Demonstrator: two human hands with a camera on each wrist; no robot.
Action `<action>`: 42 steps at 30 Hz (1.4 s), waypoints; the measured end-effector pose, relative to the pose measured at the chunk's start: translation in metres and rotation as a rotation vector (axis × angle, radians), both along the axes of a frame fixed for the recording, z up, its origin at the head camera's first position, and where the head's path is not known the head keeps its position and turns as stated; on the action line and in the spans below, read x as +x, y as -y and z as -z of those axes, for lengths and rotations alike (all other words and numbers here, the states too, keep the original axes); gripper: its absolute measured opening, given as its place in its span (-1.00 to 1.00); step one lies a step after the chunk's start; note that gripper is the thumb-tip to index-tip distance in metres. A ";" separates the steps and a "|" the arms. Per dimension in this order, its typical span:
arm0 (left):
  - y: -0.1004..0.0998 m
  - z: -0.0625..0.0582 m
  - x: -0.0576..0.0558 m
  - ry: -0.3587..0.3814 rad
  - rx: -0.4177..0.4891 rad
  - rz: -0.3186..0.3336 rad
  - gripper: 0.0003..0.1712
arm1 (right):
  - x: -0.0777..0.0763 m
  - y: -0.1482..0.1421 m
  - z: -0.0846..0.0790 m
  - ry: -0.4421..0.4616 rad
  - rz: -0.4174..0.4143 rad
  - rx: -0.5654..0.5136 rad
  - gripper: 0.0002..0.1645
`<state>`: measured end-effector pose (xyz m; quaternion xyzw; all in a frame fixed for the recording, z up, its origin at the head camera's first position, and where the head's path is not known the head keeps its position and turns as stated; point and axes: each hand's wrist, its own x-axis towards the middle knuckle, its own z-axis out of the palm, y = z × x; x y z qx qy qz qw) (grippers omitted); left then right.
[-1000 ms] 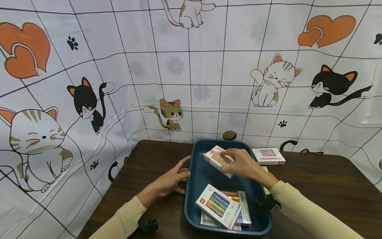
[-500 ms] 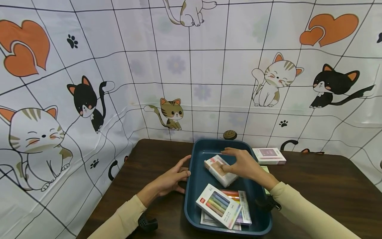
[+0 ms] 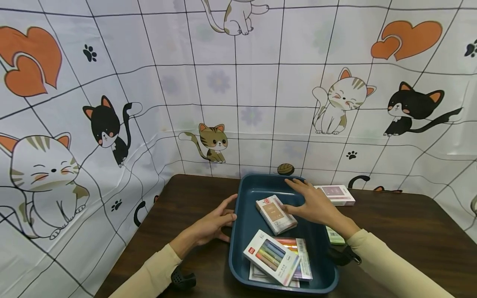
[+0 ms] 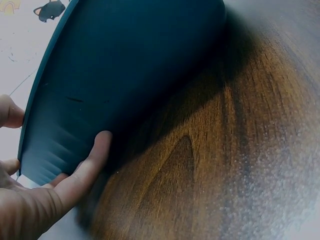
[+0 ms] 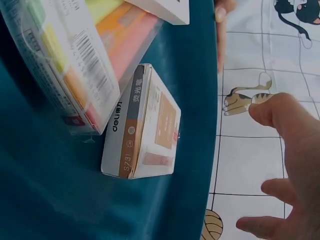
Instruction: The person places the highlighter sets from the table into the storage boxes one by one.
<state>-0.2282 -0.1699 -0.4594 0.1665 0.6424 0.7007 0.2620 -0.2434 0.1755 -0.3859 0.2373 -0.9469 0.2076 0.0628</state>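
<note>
A blue tray (image 3: 313, 238) stands on the table. My left hand (image 3: 212, 223) touches its left side from outside, fingertips at the rim and a digit against the outer wall in the left wrist view. My right hand (image 3: 318, 205) is held over the tray's right part, fingers spread and holding nothing. Just left of it, a white and tan box (image 3: 275, 213) marked deli lies in the tray, apart from the hand in the right wrist view. Nearer me, a white box of coloured pens (image 3: 273, 257) lies tilted over a clear packet with coloured contents (image 3: 304, 260); another flat item beneath is mostly hidden.
Behind the tray's right side, a white box with a purple label (image 3: 335, 194) lies on the brown table (image 3: 395, 231). A green box (image 3: 335, 236) beside the tray is partly covered by the right arm. A cat-printed sheet (image 3: 257, 91) hangs behind the table.
My right hand has let go of the white and tan box, which now lies on the tray floor. The hand has opened and moved right. The left hand has stayed put.
</note>
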 end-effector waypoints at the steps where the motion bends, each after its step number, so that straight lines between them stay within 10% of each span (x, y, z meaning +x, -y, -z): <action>1: 0.000 0.000 0.000 0.000 -0.001 -0.001 -0.18 | 0.000 -0.001 0.000 -0.002 0.013 0.015 0.09; 42: 0.000 0.006 -0.002 -0.001 0.008 -0.016 -0.19 | -0.014 -0.108 0.020 0.076 0.198 0.202 0.02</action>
